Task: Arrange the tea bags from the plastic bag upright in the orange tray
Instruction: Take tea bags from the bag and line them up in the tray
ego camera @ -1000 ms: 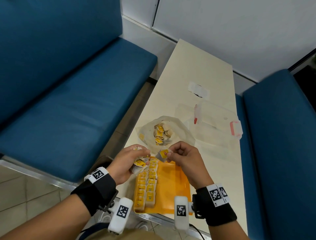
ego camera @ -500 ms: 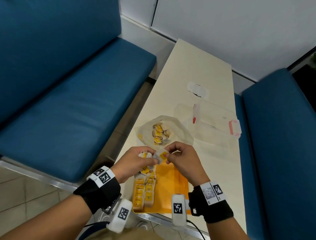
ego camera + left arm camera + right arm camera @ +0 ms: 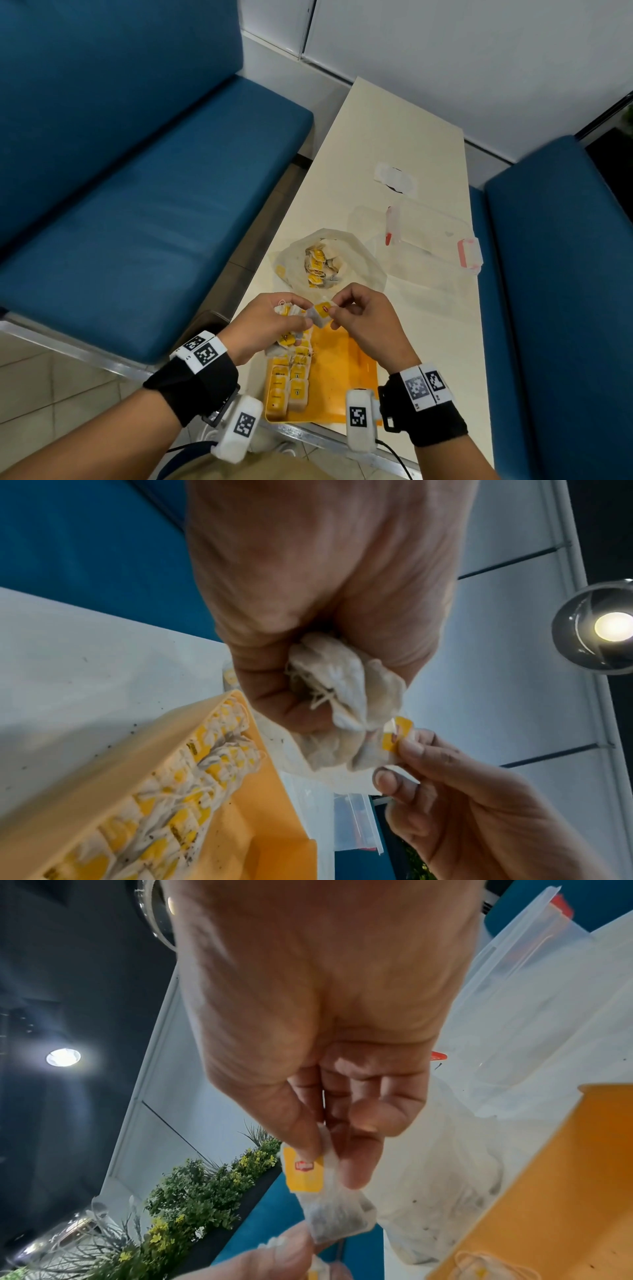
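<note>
The orange tray (image 3: 346, 383) sits at the table's near edge, with two rows of yellow-tagged tea bags (image 3: 289, 380) standing along its left side. Above its far end my left hand (image 3: 270, 323) grips a crumpled bunch of tea bags (image 3: 339, 693). My right hand (image 3: 356, 313) pinches a single tea bag (image 3: 322, 313) by its yellow tag (image 3: 303, 1169), between thumb and fingers, right next to the left hand's bunch. Beyond the hands lies the open plastic bag (image 3: 356, 253) with several more tea bags (image 3: 320, 265) inside.
A clear zip bag with a red slider (image 3: 431, 246) lies to the right of the plastic bag, and a small white wrapper (image 3: 395, 178) sits farther back. Blue cushioned benches (image 3: 137, 192) flank the narrow cream table (image 3: 394, 130) on both sides.
Both hands have lifted slightly from the tray's far end and come together. The right hand still pinches its single tea bag, now held against the left hand's bunch.
</note>
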